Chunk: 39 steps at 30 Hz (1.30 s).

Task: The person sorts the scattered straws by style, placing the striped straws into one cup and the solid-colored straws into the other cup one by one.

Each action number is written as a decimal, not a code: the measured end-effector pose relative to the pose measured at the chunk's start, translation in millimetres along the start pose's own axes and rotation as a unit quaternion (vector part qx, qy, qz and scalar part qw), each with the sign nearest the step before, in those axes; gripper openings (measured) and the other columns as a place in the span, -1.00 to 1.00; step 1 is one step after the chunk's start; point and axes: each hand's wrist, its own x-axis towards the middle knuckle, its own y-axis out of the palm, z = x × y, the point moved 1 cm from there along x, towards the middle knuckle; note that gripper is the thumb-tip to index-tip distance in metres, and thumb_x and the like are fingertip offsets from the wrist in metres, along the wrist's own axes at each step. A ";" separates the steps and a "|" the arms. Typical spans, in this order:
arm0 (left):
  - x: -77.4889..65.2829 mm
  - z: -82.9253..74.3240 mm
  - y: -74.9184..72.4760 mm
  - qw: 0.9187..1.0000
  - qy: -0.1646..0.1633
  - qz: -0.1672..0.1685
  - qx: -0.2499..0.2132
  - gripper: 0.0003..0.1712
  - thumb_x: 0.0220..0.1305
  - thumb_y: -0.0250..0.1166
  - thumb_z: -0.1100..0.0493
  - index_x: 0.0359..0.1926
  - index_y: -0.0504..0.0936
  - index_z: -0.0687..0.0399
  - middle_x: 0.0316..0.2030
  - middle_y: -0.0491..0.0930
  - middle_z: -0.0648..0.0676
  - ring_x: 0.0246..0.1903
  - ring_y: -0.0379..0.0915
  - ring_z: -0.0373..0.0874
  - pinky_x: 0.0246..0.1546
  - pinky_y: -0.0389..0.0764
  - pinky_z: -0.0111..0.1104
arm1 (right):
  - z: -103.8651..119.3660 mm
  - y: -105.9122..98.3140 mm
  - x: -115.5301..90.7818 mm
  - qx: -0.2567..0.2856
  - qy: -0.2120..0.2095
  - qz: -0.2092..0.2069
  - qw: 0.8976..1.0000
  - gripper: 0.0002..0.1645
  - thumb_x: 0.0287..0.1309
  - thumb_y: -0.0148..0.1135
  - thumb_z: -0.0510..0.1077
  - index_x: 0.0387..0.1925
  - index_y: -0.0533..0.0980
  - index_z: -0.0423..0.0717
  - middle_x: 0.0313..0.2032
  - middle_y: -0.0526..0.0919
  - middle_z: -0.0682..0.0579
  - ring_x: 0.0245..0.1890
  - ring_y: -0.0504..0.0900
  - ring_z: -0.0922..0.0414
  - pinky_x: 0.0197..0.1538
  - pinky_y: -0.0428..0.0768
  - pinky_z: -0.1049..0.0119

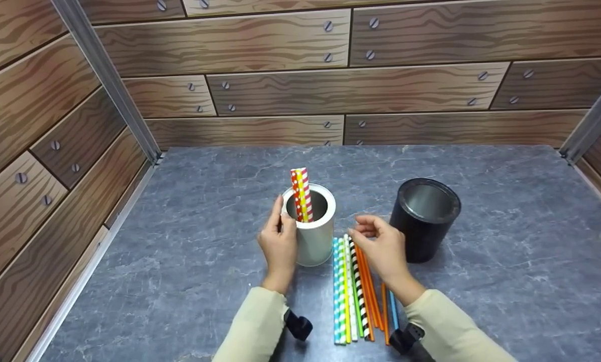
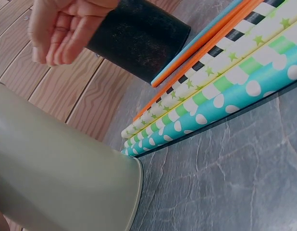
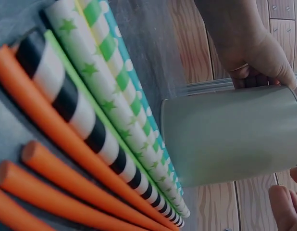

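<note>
Gripping pale can [image 1: 315,247]: your left hand [image 1: 278,245]. Inside: red-and-yellow straws [image 1: 301,193]. Your right hand [image 1: 385,249]: fingers released. Remaining outside: loose straws [image 1: 336,296], can's five o'clock.

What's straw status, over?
Left hand touching grey can; right hand empty. Patterned straws in can, loose straws on tabletop. Possible snag: black can beside right hand.

There are two cans: one pale can [image 1: 313,246] and one black can [image 1: 423,236]. Three straws show in the pale can: one dotted red straw [image 1: 296,190], one yellow [image 1: 301,198], one striped red [image 1: 307,196]. At least eleven straws lie outside: one dotted teal [image 2: 218,103], one striped green [image 3: 122,79], one yellow, one starred [image 3: 107,106], one plain green, one striped black [image 3: 95,135], one blue [image 1: 393,309], at least four orange [image 3: 67,122]. Two hands, left [image 1: 279,244] and right [image 1: 385,249]; two sleeves [image 1: 260,322]; two wrist cameras [image 1: 299,326].
</note>
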 end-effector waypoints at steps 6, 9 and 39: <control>-0.3 1.3 0.0 1.000 0.001 0.007 -0.007 -0.51 0.17 0.04 0.32 0.15 0.51 0.12 -0.82 0.31 -0.03 -0.72 -0.09 -0.37 -0.67 0.12 -0.49 | -7.6 -2.3 -5.8 -0.034 0.026 0.034 0.999 -0.76 -0.16 0.38 -0.28 -0.33 0.64 -0.24 -0.48 0.68 -0.02 -0.50 0.58 0.24 -0.38 0.51 0.53; -0.4 1.3 -0.1 1.000 0.001 0.005 -0.004 -0.52 0.16 0.05 0.32 0.15 0.51 0.12 -0.83 0.27 -0.07 -0.73 -0.09 -0.38 -0.68 0.12 -0.49 | -11.4 -3.0 -8.5 -0.049 0.034 0.049 0.997 -0.75 -0.17 0.39 -0.25 -0.33 0.64 -0.24 -0.50 0.68 -0.01 -0.52 0.57 0.24 -0.39 0.49 0.52; 0.6 0.8 0.2 1.000 -0.005 0.006 -0.008 -0.53 0.17 0.06 0.31 0.14 0.51 0.18 -0.30 0.65 0.25 -0.63 0.15 -0.28 -0.54 0.31 -0.48 | -36.4 5.2 -14.7 -0.190 0.092 0.188 0.959 -0.68 -0.26 0.40 -0.20 -0.34 0.59 -0.23 -0.54 0.57 0.07 -0.51 0.48 0.18 -0.37 0.49 0.26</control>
